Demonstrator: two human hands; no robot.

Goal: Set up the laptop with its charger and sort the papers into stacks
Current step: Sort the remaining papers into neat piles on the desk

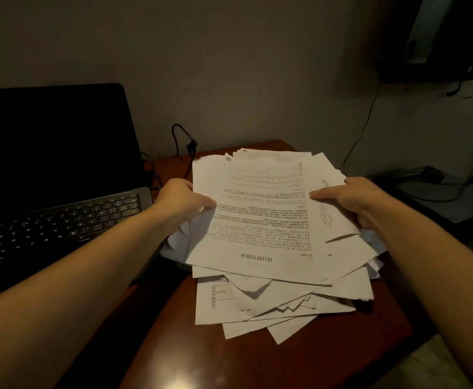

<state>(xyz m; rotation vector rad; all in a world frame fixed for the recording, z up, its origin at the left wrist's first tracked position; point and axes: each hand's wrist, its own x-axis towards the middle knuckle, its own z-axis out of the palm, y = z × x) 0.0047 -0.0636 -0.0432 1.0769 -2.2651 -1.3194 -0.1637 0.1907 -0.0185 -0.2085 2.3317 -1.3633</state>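
Observation:
A thick, untidy pile of printed papers (263,220) lies on the red-brown table (257,357), sheets fanned out at odd angles. My left hand (182,200) grips the pile's left edge, thumb on top of the upper sheet. On the right edge my right hand (350,202) holds it the same way, thumb lying over the text. An open laptop (55,175) with a dark screen and lit keyboard stands at the left. A black charger cable (186,147) loops up behind the table between the laptop and the papers.
A grey wall stands close behind the table. At the right, a lower dark surface (454,197) carries cables, and a black device (440,51) hangs above it with a wire running down. The table's near edge curves at the bottom.

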